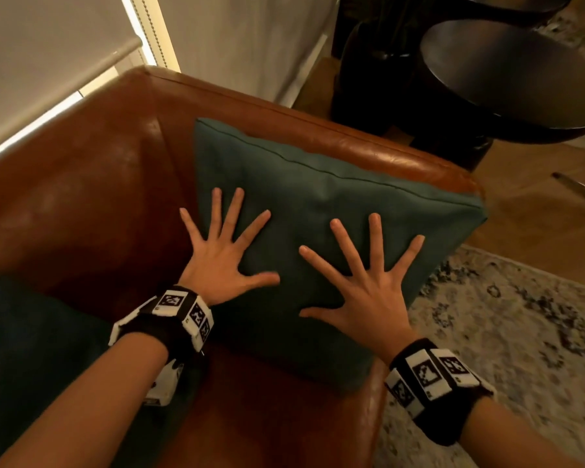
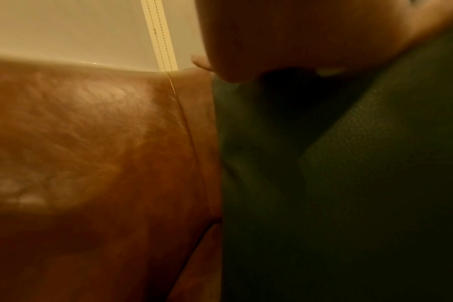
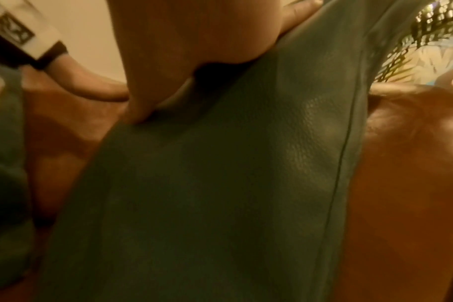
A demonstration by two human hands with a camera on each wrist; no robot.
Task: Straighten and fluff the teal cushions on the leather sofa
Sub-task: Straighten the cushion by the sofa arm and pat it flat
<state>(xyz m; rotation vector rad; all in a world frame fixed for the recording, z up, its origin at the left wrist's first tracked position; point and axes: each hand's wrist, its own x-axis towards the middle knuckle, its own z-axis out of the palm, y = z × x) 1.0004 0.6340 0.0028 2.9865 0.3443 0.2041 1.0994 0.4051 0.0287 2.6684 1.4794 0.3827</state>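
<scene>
Fingers spread, the left hand (image 1: 222, 261) and right hand (image 1: 368, 292) press flat on a teal cushion (image 1: 318, 204) leaning against the sofa's (image 1: 81, 184) right arm; a second cushion (image 1: 31, 349) lies at the seat's left.

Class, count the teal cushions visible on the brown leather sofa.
2: one square teal cushion leans against the sofa arm under both hands; a second teal cushion sits at the left edge, partly cut off. Others may be hidden.

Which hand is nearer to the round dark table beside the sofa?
Right. The right hand presses on the teal cushion on the side toward the round dark table; the left hand presses farther away, near the cushion's other edge.
</scene>
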